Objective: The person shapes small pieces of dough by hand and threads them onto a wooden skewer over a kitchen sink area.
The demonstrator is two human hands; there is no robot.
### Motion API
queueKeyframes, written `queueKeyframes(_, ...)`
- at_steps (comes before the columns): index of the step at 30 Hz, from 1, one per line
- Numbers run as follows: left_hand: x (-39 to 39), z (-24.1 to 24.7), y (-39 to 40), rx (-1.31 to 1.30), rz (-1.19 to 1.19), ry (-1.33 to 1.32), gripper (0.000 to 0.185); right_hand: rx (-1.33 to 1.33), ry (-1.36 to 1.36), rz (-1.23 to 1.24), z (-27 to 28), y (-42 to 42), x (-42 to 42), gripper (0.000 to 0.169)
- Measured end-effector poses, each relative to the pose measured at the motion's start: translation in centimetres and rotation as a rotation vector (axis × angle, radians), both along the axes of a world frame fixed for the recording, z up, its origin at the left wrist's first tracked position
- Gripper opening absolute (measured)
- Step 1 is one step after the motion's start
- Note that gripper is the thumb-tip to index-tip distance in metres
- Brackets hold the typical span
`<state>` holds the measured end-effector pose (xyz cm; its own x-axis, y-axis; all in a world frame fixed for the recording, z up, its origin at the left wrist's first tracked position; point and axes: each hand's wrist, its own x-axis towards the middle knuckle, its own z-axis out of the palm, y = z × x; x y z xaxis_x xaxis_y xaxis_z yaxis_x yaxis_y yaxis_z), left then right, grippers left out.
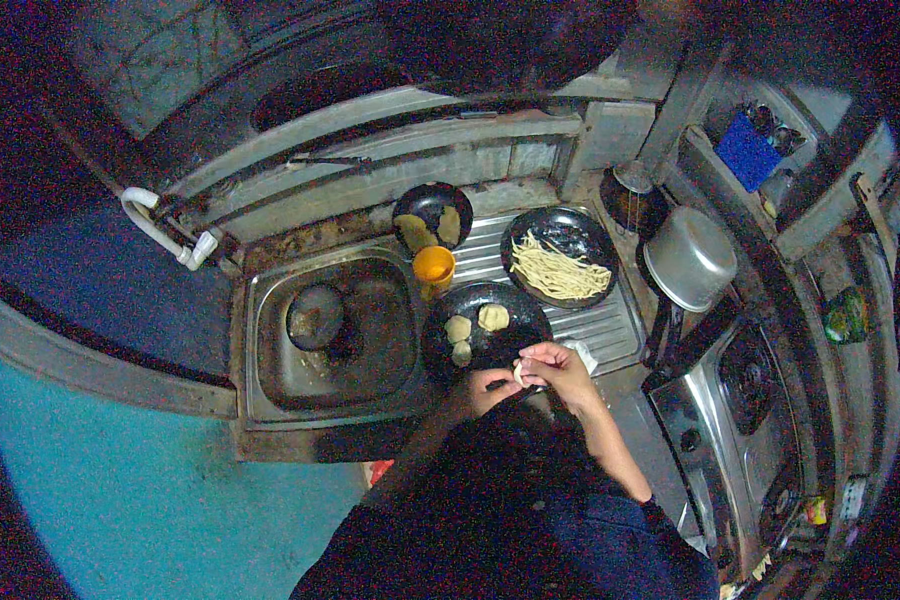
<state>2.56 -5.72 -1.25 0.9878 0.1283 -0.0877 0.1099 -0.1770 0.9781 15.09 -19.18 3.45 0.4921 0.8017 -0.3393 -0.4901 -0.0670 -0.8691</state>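
Observation:
My right hand (561, 373) pinches a small pale piece of dough (520, 373) over the near edge of a black plate (521, 330). On its other side, the fingertips of my left hand (489, 391) meet that same piece. Several flattened dough rounds (493, 317) lie on this plate. Behind it to the right, a second black plate (560, 219) holds a heap of pale dough strips (559, 271). An orange plastic cup (434, 266) stands just behind the nearer plate, beside the sink.
A steel sink (382, 322) at left has a dark round dish (316, 317) in it. At the back sits a dark bowl (433, 206) with brownish patches inside. Right of the ribbed drainboard (487, 244) are an aluminium pot (690, 259) and a gas stove (701, 427). A white tap (169, 232) juts at left.

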Motion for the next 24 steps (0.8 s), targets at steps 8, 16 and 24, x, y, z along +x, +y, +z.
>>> queueKeyframes(8, 0.0, -0.6, -0.5, -0.277, -0.016, 0.152, 0.022, -0.035, -0.08, -0.172, -1.5, -0.2, 1.0, 0.013)
queueKeyframes(16, 0.2, 0.5, -1.4, -0.337, 0.082, 0.204, 0.027, -0.02, 0.105, -0.224, 0.1, 0.5, -0.2, 0.015)
queueKeyframes(24, 0.1, -0.1, -1.3, -0.22, 0.122, 0.186, 0.03, -0.019, -0.004, -0.282, -1.2, 1.1, -0.6, 0.013)
